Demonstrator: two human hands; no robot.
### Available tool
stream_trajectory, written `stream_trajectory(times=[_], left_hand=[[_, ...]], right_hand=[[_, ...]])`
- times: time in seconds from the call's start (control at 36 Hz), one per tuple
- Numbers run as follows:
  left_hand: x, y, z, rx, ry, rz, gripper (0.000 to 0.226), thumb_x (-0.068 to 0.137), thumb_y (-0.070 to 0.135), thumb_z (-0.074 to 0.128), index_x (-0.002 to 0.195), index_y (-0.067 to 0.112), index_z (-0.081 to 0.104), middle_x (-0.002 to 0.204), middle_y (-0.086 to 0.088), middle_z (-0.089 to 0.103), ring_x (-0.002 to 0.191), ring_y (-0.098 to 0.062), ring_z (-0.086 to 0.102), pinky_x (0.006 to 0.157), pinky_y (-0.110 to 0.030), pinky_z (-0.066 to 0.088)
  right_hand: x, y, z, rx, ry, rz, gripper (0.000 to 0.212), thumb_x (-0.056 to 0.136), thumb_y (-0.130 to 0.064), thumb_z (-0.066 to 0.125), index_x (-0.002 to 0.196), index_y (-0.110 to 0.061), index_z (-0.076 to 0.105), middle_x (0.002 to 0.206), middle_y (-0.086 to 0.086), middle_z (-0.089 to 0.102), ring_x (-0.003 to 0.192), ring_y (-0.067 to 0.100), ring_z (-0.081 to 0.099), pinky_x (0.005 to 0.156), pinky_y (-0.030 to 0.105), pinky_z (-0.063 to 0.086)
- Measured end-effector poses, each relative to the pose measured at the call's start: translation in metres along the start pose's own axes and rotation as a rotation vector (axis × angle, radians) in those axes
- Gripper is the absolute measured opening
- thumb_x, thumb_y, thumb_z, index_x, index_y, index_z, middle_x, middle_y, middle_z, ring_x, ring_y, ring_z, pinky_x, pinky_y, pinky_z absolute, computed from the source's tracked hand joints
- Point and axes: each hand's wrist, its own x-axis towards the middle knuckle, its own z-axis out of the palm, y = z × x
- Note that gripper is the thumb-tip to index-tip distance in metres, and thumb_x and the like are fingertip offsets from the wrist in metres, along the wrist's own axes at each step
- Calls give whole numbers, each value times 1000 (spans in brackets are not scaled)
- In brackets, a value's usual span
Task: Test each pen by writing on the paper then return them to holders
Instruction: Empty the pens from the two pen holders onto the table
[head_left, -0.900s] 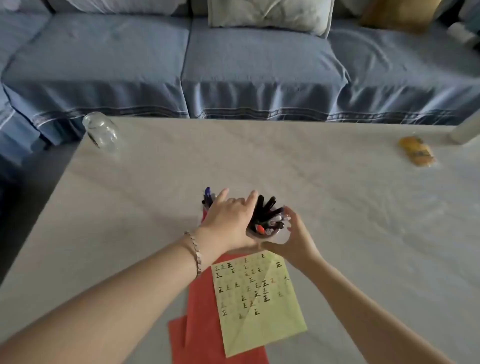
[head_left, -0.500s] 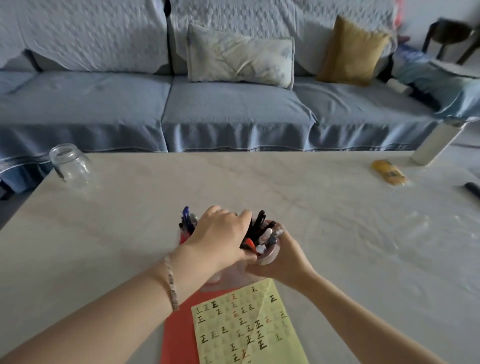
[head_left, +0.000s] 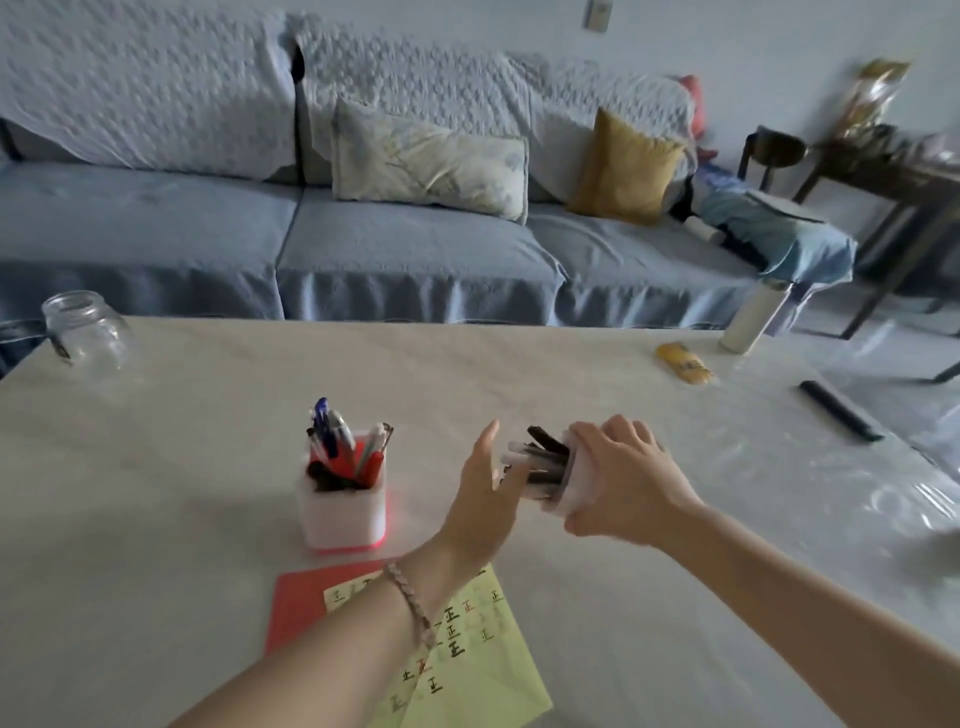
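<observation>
Head view: right hand grips tipped pen holder; left hand open-palmed at its pens.

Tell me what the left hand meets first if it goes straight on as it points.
Most likely the pens sticking out of the tilted holder in the right hand; their ends lie close before the left hand, though depth is unclear.

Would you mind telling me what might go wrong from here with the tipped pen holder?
The white pen holder, gripped by the right hand, is tipped sideways, so its dark pens may slide past the open left hand and scatter over the pale table. The left forearm passes close to the upright pink-based white holder and might knock it.
</observation>
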Motion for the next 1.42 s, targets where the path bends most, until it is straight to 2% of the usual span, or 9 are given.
stream_trajectory(times=[0.11, 0.39, 0.53, 0.67, 0.86, 1.06, 1.14, 1.28, 1.42], left_hand=[[-1, -29, 12, -45, -17, -134, 55, 98, 24, 40, 146, 28, 13, 153, 3, 15, 140, -9, 15, 108, -24, 15], [12, -73, 16, 415, -181, -16, 71, 89, 30, 52, 146, 36, 11, 155, 5, -2, 141, -16, 15, 113, -33, 21], [25, -90, 25, 1001, -234, 95, 61, 93, 58, 27, 144, 45, -4, 154, 1, -19, 141, -25, -18, 114, -36, -6], [30, -98, 33, 1140, -240, 143, 94, 55, 79, -26, 142, 49, -6, 155, 0, -17, 138, -35, -23, 111, -48, -9], [32, -102, 39, 1236, -266, 150, 84, 64, 67, -15, 144, 45, -5, 155, -3, -16, 129, -31, -35, 111, -48, -6], [27, -76, 35, 1225, -264, 145, 90, 61, 80, -10, 144, 44, -7, 155, -1, -18, 137, -34, -25, 110, -47, -14], [11, -59, 19, 1145, -183, 200, 69, 86, 66, 16, 144, 41, -11, 150, 3, -27, 138, -24, -27, 114, -45, -8], [-39, -40, -26, 907, 187, 570, 63, 86, 29, 46, 143, 24, 21, 152, -4, 10, 142, -22, 3, 112, -52, 13], [-69, -34, -83, 722, 497, 680, 73, 79, 28, 55, 140, 17, 17, 151, 0, 7, 142, -19, 5, 105, -57, 30]], right_hand=[[4, 7, 15, -201, -90, 13, 65, 57, -41, 67, 114, -28, 39, 110, 1, 38, 105, 23, 37, 85, 30, 38], [21, 8, 38, -477, -205, -105, 71, 66, -33, 69, 126, -22, 33, 124, 8, 36, 115, 25, 35, 92, 31, 33], [24, 19, 35, -599, -234, -137, 75, 67, -28, 69, 130, -20, 28, 126, 9, 32, 116, 26, 33, 94, 32, 31], [18, 38, 32, -698, -266, -143, 70, 72, -26, 65, 131, -18, 29, 127, 10, 34, 116, 27, 35, 97, 34, 30], [1, 67, 13, -742, -273, -88, 77, 76, -26, 63, 140, -19, 19, 134, 9, 30, 124, 26, 32, 103, 33, 28], [-8, 65, 2, -199, -20, -4, 79, 63, -32, 68, 131, -32, 28, 122, -2, 34, 117, 19, 31, 96, 27, 29], [-10, 58, 2, 81, 61, 28, 90, 60, -39, 77, 136, -32, 27, 128, -3, 37, 122, 19, 31, 98, 29, 29], [-12, 39, 10, 530, 192, 33, 89, 52, -27, 87, 127, -30, 39, 122, -6, 48, 112, 13, 43, 93, 30, 38], [-10, 6, 23, 861, 254, -15, 81, 50, -10, 87, 108, -40, 38, 100, -25, 50, 88, -14, 49, 70, 1, 37]])
